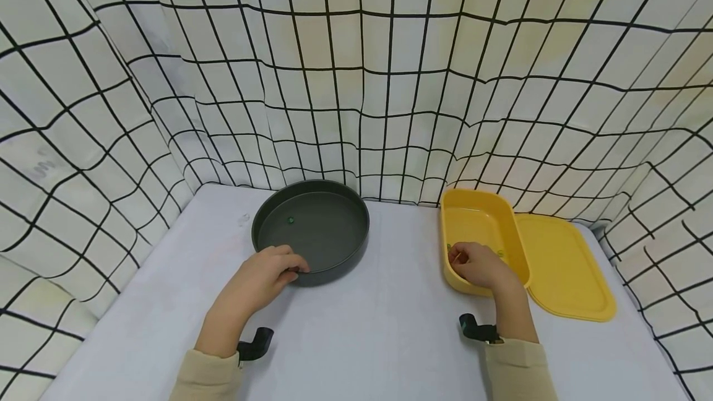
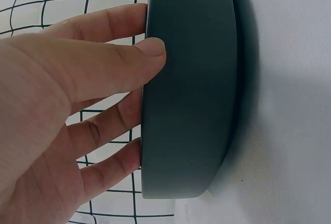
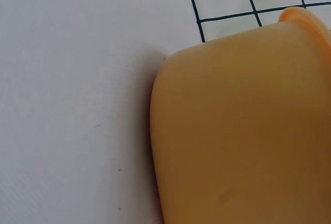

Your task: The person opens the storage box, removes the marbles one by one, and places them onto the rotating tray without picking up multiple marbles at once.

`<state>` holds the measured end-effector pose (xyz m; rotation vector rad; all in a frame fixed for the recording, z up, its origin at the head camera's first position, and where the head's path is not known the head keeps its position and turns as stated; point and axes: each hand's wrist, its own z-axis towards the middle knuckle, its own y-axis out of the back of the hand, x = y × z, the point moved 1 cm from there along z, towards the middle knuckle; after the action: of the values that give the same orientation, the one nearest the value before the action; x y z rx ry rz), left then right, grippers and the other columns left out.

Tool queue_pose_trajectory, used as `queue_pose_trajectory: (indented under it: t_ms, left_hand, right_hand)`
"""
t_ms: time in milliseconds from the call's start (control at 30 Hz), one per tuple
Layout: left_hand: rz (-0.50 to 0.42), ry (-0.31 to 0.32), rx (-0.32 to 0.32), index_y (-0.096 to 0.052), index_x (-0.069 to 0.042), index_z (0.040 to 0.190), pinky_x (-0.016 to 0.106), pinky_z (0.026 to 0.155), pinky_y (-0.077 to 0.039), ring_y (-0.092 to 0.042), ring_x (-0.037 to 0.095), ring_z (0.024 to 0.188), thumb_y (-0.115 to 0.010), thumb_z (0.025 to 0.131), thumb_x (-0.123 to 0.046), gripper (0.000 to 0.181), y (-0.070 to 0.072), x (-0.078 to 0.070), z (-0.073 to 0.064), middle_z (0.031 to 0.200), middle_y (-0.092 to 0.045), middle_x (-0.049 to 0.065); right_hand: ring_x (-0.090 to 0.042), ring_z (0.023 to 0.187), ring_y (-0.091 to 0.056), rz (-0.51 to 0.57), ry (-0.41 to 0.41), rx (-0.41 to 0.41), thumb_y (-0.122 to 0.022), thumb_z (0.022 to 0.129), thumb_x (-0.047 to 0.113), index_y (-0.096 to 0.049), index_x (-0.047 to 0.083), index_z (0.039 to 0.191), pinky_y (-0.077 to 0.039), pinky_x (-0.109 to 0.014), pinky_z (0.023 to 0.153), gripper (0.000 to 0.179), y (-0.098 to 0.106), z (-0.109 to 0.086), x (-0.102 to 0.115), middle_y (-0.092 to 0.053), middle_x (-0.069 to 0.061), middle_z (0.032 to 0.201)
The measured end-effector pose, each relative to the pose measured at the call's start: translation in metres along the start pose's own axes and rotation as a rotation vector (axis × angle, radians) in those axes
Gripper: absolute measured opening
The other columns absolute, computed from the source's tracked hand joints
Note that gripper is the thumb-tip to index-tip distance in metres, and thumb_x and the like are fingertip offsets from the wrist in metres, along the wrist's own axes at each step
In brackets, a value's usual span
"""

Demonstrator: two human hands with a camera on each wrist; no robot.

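Observation:
My left hand point(image 1: 267, 274) grips the near-left rim of a dark round pan point(image 1: 317, 234). In the left wrist view the thumb presses the pan's outer wall point(image 2: 191, 100) while the other fingers reach over the rim. A small green piece point(image 1: 291, 219) lies on the pan's floor. My right hand point(image 1: 478, 263) reaches down into a yellow plastic container point(image 1: 479, 209), fingers bent; I cannot tell whether they pinch anything. Beside that hand lies a small green bit point(image 1: 501, 253). In the right wrist view the container's outer wall point(image 3: 238, 125) hides the hand.
A flat yellow lid point(image 1: 574, 271) lies right of the container, against its side. Both vessels stand on a white-covered table point(image 1: 356, 339). White walls with a black grid net point(image 1: 356, 79) enclose the back and sides.

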<state>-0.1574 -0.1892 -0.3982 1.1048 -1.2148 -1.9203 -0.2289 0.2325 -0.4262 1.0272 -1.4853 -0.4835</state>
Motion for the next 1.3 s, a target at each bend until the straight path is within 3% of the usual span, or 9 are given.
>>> queue_pose_trajectory:
  t_ms: [733, 1000, 1300]
  left_hand:
    - [0.017, -0.029, -0.024, -0.076, -0.021, 0.096, 0.032, 0.075, -0.052, -0.062, 0.012, 0.085, -0.079, 0.082, -0.001, 0.025, 0.0012, -0.0018, -0.0001, 0.088, -0.065, -0.009]
    - [0.019, -0.006, 0.001, -0.076, -0.022, 0.097, 0.032, 0.076, -0.052, -0.062, 0.012, 0.086, -0.078, 0.084, -0.003, 0.023, 0.0023, -0.0029, -0.0011, 0.088, -0.063, -0.01]
    - [0.008, -0.026, -0.03, -0.076, -0.021, 0.095, 0.033, 0.077, -0.053, -0.064, 0.012, 0.087, -0.079, 0.081, -0.001, 0.025, 0.0016, -0.0035, 0.0001, 0.087, -0.065, -0.009]
  right_hand:
    - [-0.023, 0.077, -0.052, 0.019, -0.1, -0.022, -0.063, 0.086, 0.006, -0.065, 0.012, 0.092, -0.041, -0.032, 0.065, 0.008, -0.0048, 0.0007, -0.0027, -0.059, -0.005, 0.082]
    - [-0.022, 0.075, -0.052, 0.005, -0.075, -0.041, -0.062, 0.088, 0.01, -0.066, 0.013, 0.094, -0.042, -0.032, 0.064, 0.008, -0.0035, 0.0004, -0.0025, -0.059, -0.005, 0.082]
    - [-0.022, 0.073, -0.054, 0.046, -0.049, -0.11, -0.064, 0.091, 0.019, -0.066, 0.015, 0.1, -0.047, -0.031, 0.061, 0.011, 0.0033, -0.0007, -0.0011, -0.061, -0.006, 0.088]
